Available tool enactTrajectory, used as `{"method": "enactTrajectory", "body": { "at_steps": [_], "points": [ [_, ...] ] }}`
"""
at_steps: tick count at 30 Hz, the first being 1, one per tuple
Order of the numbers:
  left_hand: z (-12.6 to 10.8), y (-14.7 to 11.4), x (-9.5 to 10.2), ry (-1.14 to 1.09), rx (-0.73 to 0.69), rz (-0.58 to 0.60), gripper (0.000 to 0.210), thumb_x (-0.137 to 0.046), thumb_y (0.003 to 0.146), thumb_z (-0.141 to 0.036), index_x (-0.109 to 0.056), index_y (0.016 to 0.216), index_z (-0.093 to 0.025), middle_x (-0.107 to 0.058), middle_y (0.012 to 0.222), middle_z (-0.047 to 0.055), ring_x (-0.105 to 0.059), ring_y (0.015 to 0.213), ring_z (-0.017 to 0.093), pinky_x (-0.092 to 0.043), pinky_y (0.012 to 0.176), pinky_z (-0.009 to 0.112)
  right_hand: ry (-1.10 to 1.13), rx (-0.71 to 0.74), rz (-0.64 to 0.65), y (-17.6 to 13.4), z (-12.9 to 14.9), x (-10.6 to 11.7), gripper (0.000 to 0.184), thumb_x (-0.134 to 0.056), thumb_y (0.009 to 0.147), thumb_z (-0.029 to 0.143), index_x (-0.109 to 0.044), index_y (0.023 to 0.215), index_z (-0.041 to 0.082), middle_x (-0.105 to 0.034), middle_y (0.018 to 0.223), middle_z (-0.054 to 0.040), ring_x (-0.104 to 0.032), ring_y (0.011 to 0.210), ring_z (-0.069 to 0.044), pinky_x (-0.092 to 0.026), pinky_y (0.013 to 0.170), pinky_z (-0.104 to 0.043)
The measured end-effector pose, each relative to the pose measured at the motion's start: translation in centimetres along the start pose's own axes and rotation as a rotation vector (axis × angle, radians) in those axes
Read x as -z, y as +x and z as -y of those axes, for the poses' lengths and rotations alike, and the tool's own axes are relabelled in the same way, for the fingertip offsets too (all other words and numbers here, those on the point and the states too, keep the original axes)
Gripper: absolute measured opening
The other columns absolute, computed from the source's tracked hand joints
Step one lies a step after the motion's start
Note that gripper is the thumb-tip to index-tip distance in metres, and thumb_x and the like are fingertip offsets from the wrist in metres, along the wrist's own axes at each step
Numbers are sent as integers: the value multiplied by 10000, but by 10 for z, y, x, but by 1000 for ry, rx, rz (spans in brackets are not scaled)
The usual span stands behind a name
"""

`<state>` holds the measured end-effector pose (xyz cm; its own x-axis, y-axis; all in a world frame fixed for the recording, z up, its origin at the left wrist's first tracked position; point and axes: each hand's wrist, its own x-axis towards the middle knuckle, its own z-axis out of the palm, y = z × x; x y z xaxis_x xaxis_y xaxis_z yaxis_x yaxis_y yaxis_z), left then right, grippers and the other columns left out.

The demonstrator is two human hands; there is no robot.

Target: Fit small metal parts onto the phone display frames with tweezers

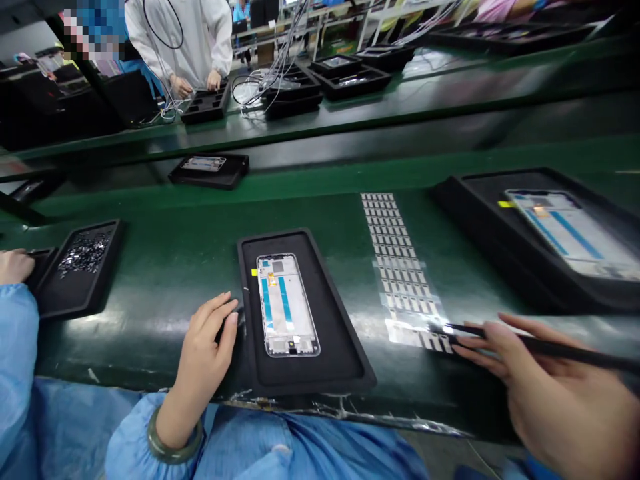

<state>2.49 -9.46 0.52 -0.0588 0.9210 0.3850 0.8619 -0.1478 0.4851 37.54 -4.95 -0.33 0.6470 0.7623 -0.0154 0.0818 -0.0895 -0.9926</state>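
Observation:
My right hand (560,380) is closed around black tweezers (543,347). Their tips touch or hover just over the near end of a sheet of small stickers (400,257), laid lengthwise on the bench. Beside the left wall of a black foam tray (345,333), my left hand (207,340) rests with its fingers stretched out and holds nothing. Inside that tray lies a phone frame (300,300), silvery with two blue strips and a yellow tab on its left edge.
Another black tray (500,260) with a phone frame stands at right. At left, a tray (70,293) holds small dark parts near a co-worker's hand (16,267). A further tray (233,175) lies on the green bench (165,213). Across the line, a person (183,40) handles a tray.

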Motion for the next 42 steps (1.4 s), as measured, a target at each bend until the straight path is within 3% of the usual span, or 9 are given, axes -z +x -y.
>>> {"method": "enactTrajectory", "body": {
  "at_steps": [5, 12, 16, 18, 23, 27, 31, 42],
  "points": [
    [-5, 16, 8, 143, -58, 84, 227, -449, 913, -257, -567, 1102, -217, -617, 1149, 78, -562, 1073, 214, -460, 906, 422, -64, -29, 58, 14, -3, -9, 379, -784, 579, 386, -657, 884, 200, -652, 647, -41, -648, 539, -178, -566, 567, -281],
    [-38, 57, 5, 127, -502, 361, 277, -438, 917, -251, -526, 1169, -180, -534, 1255, 127, -496, 1169, 237, -445, 936, 423, -82, -49, 98, 7, 0, -4, 398, -756, 606, 407, -602, 895, 181, -640, 614, -30, -642, 515, -199, -554, 546, -320],
    [-58, 80, -18, 86, -717, 446, 342, -439, 914, -261, -489, 1232, -147, -380, 1397, 174, -380, 1286, 270, -387, 1016, 453, -180, 95, 164, 3, 0, -2, 360, -709, 667, 453, -549, 863, 195, -625, 640, -2, -659, 559, -199, -548, 578, -326],
    [-68, 90, -35, 75, -809, 480, 351, -433, 916, -266, -487, 1238, -137, -398, 1389, 173, -361, 1304, 274, -336, 1055, 485, -224, 155, 219, 1, 2, -3, 327, -677, 707, 462, -536, 853, 206, -622, 675, 2, -662, 576, -192, -542, 586, -318],
    [-99, 100, -76, 63, -1024, 653, 344, -413, 926, -326, -519, 1217, -177, -460, 1359, 133, -352, 1316, 277, -261, 1072, 559, -103, 36, 293, -3, 7, -8, 330, -679, 708, 470, -503, 819, 213, -591, 575, 31, -632, 505, -167, -536, 522, -286],
    [-113, 99, -92, 59, -1069, 732, 346, -410, 923, -361, -547, 1204, -213, -455, 1362, 141, -337, 1324, 287, -241, 1063, 587, -30, -45, 350, -2, 10, -18, 359, -696, 683, 481, -494, 805, 211, -595, 577, 31, -625, 492, -159, -530, 483, -270],
    [-113, 98, -94, 65, -1053, 770, 377, -348, 940, -400, -547, 1222, -247, -470, 1354, 142, -382, 1300, 268, -228, 1063, 589, -156, 6, 427, 0, 7, -27, 324, -654, 719, 492, -507, 764, 208, -609, 595, 20, -622, 491, -154, -502, 479, -261],
    [-112, 96, -94, 40, -1039, 743, 372, -325, 951, -378, -568, 1206, -259, -482, 1360, 114, -393, 1296, 251, -246, 1071, 547, -224, 56, 498, 0, 3, -27, 307, -635, 743, 489, -513, 784, 210, -617, 611, 19, -625, 515, -156, -497, 508, -268]
  ]
}}
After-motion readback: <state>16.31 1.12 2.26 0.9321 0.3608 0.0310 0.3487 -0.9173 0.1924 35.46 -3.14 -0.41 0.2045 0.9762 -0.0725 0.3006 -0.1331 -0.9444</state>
